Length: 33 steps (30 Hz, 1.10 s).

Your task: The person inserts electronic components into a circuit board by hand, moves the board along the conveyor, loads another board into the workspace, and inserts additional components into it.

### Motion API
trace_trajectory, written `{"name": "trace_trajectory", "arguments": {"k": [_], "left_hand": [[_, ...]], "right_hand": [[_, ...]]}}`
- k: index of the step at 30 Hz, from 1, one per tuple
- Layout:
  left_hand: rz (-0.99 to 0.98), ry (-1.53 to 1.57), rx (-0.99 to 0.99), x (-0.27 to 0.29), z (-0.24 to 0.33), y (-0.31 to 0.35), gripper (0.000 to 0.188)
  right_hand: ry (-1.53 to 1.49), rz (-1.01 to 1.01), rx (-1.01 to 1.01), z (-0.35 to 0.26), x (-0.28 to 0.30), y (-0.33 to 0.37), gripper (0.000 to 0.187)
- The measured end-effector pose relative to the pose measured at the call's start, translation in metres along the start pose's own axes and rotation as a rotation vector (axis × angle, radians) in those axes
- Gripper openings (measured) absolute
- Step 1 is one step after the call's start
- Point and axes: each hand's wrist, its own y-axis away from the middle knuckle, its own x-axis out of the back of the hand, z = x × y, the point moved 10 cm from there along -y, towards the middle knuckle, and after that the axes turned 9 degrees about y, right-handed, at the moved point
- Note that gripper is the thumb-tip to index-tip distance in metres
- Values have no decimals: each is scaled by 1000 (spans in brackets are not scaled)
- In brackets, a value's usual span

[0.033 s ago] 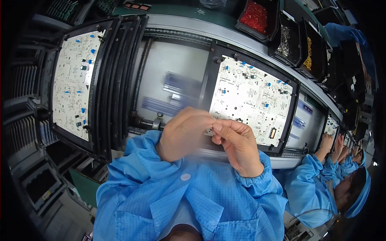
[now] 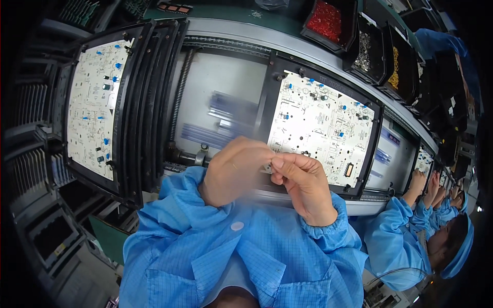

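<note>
In front of my chest my two hands meet fingertip to fingertip, over the near edge of a white circuit board (image 2: 318, 128). My right hand (image 2: 307, 185) is closed in a pinch, thumb against the index finger. My left hand (image 2: 237, 167) is curled in, its fingers drawn together beside the right fingertips; its inner side is blurred. Whatever sits between the fingertips is too small or too hidden to name. The board carries small blue and dark components and lies in a black frame (image 2: 267, 97) on the line's rails.
At left, another populated white board (image 2: 92, 113) lies in a black frame beside several stacked black frames (image 2: 149, 113). Bins of red parts (image 2: 324, 23), silver parts (image 2: 363, 54) and yellow parts (image 2: 394, 72) stand at the far right. Co-workers in blue (image 2: 395, 246) sit along the line.
</note>
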Motion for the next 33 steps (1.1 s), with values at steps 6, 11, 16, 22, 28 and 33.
{"name": "trace_trajectory", "arguments": {"k": [6,11,16,22,28,33], "left_hand": [[-41,-23,-5,-3,-2,2,18],[-16,28,48,-2,-5,0,22],[20,30,83,1,-9,2,22],[-16,97,132,2,-12,4,23],[-25,94,195,1,-16,7,27],[1,77,217,2,-17,10,29]], "right_hand": [[24,-21,-54,6,6,-4,13],[-20,-10,-82,12,8,-8,14],[-112,8,-24,14,5,-9,14],[-71,-28,21,13,6,-8,11],[38,0,-4,10,7,-4,11],[225,47,51,2,8,-1,11]]}}
